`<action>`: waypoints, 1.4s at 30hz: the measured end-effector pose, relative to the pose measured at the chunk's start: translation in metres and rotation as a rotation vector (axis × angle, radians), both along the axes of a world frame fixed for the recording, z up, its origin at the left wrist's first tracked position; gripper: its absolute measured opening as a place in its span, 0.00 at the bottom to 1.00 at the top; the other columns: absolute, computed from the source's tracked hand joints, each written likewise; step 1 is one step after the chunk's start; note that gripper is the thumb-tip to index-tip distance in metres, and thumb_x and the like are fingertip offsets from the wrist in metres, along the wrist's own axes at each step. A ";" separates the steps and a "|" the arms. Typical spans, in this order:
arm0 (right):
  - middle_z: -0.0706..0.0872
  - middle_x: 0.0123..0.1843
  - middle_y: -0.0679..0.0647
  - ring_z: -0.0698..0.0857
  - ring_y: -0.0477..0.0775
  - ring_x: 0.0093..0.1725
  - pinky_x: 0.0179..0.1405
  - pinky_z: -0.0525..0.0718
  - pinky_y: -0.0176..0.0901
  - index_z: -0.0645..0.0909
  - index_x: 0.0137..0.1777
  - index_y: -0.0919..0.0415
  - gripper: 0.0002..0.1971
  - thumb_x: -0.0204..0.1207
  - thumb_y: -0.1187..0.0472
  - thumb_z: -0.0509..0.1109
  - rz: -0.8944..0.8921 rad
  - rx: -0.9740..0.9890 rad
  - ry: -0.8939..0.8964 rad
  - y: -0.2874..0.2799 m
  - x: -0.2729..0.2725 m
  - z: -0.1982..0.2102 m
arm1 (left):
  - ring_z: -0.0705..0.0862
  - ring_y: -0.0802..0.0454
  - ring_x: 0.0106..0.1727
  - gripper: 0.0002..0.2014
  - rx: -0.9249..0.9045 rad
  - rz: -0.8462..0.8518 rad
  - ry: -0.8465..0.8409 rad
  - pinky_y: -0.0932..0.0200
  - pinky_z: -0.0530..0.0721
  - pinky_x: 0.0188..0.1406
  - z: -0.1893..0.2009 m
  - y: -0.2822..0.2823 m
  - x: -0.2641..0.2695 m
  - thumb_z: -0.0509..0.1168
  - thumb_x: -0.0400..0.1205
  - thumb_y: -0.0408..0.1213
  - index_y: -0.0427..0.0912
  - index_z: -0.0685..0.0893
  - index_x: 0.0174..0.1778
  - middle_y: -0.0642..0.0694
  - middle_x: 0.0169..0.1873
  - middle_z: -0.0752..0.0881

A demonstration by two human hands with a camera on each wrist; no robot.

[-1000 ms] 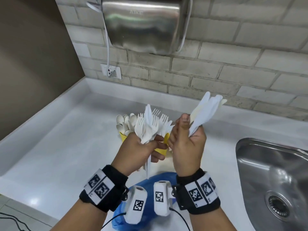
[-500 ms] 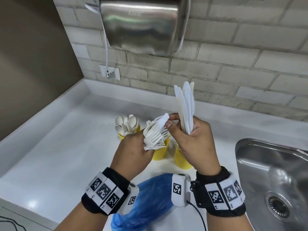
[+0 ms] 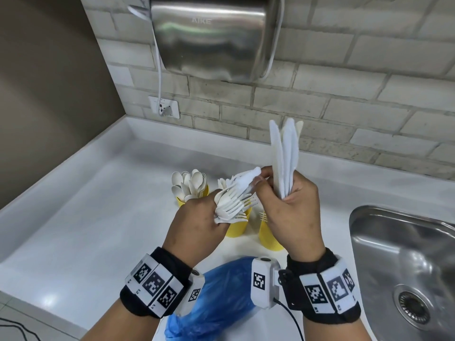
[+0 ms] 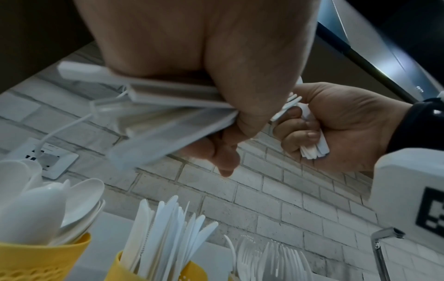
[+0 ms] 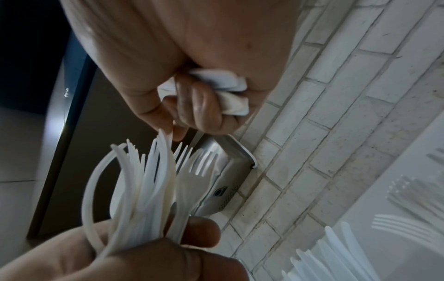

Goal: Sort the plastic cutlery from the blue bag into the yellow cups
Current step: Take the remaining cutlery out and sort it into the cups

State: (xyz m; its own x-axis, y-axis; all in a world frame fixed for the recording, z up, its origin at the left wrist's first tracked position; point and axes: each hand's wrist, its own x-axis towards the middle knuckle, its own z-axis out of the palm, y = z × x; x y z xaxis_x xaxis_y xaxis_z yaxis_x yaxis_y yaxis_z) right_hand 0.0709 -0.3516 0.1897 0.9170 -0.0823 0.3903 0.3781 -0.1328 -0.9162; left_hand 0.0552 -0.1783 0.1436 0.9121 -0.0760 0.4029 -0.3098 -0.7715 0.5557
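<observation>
My left hand (image 3: 197, 222) grips a fanned bundle of white plastic forks (image 3: 231, 205) over the yellow cups; its fist closes on their handles (image 4: 168, 106). My right hand (image 3: 293, 210) holds a bunch of white knives (image 3: 285, 153) upright, and its thumb and forefinger pinch one white piece (image 3: 248, 178) sticking out of the fork bundle. Three yellow cups stand behind the hands: the left cup (image 3: 181, 201) holds spoons, the middle cup (image 3: 238, 225) knives (image 4: 168, 228), the right cup (image 3: 268, 235) forks (image 4: 271, 256). The crumpled blue bag (image 3: 221, 299) lies on the counter below my wrists.
A steel sink (image 3: 403, 267) is set into the white counter (image 3: 86, 217) at the right. A steel hand dryer (image 3: 211, 38) hangs on the brick wall above, its cord running to a wall socket (image 3: 165, 109). A brown wall borders the left.
Both hands dropped lower. The right hand turned its knives from tilted right to upright, and its fingertips closed on a piece in the left hand's fork bundle, which now points right.
</observation>
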 end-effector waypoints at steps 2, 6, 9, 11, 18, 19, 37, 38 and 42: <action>0.86 0.30 0.52 0.83 0.44 0.30 0.34 0.82 0.32 0.88 0.42 0.62 0.05 0.79 0.71 0.75 -0.052 0.080 0.003 0.001 0.001 0.000 | 0.81 0.41 0.31 0.09 0.000 0.000 -0.010 0.57 0.76 0.26 0.000 0.000 0.000 0.67 0.78 0.45 0.45 0.86 0.47 0.46 0.31 0.88; 0.80 0.25 0.42 0.77 0.49 0.25 0.31 0.77 0.41 0.86 0.41 0.51 0.04 0.76 0.59 0.74 -0.128 0.180 0.008 -0.001 0.005 -0.003 | 0.81 0.44 0.32 0.10 0.003 -0.017 -0.024 0.57 0.77 0.26 0.001 -0.001 0.000 0.67 0.78 0.46 0.46 0.86 0.49 0.48 0.32 0.88; 0.80 0.25 0.41 0.78 0.46 0.25 0.32 0.77 0.40 0.87 0.43 0.53 0.02 0.78 0.59 0.74 -0.095 0.166 0.001 -0.002 0.003 -0.002 | 0.78 0.45 0.30 0.08 0.000 -0.016 -0.026 0.62 0.69 0.23 0.001 -0.001 -0.001 0.66 0.78 0.45 0.47 0.84 0.47 0.48 0.30 0.86; 0.83 0.27 0.41 0.80 0.42 0.28 0.34 0.80 0.35 0.87 0.45 0.58 0.03 0.80 0.64 0.76 -0.078 0.132 -0.013 -0.004 0.003 -0.001 | 0.78 0.44 0.30 0.07 0.011 -0.014 -0.026 0.68 0.66 0.23 0.001 0.000 -0.001 0.66 0.78 0.45 0.47 0.84 0.47 0.48 0.30 0.86; 0.78 0.27 0.41 0.76 0.50 0.29 0.39 0.76 0.47 0.86 0.44 0.49 0.05 0.78 0.49 0.74 -0.121 0.239 0.008 -0.006 0.006 -0.004 | 0.78 0.47 0.29 0.04 0.017 -0.040 -0.016 0.64 0.67 0.24 -0.001 0.001 -0.001 0.67 0.79 0.42 0.47 0.83 0.47 0.50 0.31 0.86; 0.79 0.27 0.42 0.76 0.50 0.29 0.40 0.76 0.48 0.85 0.44 0.49 0.06 0.76 0.49 0.74 -0.113 0.256 0.011 -0.006 0.006 -0.005 | 0.77 0.47 0.31 0.04 0.016 -0.047 -0.019 0.63 0.68 0.25 -0.001 0.001 -0.001 0.67 0.79 0.42 0.47 0.83 0.47 0.50 0.31 0.86; 0.75 0.25 0.49 0.74 0.48 0.25 0.26 0.75 0.42 0.82 0.52 0.62 0.09 0.91 0.62 0.62 -0.172 0.781 0.109 -0.017 0.009 0.004 | 0.80 0.44 0.31 0.08 0.015 -0.040 -0.005 0.49 0.83 0.28 -0.001 0.005 0.000 0.69 0.81 0.39 0.45 0.83 0.54 0.49 0.34 0.87; 0.77 0.27 0.50 0.77 0.49 0.27 0.28 0.79 0.42 0.82 0.53 0.63 0.08 0.91 0.63 0.62 -0.170 0.859 0.136 -0.020 0.010 0.004 | 0.77 0.46 0.30 0.08 0.007 -0.040 -0.006 0.49 0.83 0.28 -0.001 0.005 0.000 0.70 0.81 0.38 0.45 0.83 0.54 0.49 0.34 0.86; 0.87 0.40 0.54 0.92 0.57 0.45 0.48 0.92 0.52 0.82 0.50 0.64 0.09 0.90 0.64 0.63 -0.155 1.124 0.219 -0.034 0.015 -0.002 | 0.71 0.54 0.30 0.07 -0.035 -0.047 0.003 0.52 0.81 0.27 0.001 0.003 -0.001 0.72 0.81 0.35 0.44 0.83 0.53 0.54 0.31 0.83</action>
State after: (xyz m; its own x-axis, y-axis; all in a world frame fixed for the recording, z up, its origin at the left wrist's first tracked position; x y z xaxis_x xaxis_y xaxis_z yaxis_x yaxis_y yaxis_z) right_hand 0.0863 -0.3852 0.1874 0.9055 -0.4003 -0.1407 0.2477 0.7679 -0.5907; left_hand 0.0547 -0.1756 0.1444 0.9090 -0.1044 0.4036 -0.3434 -0.7365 0.5828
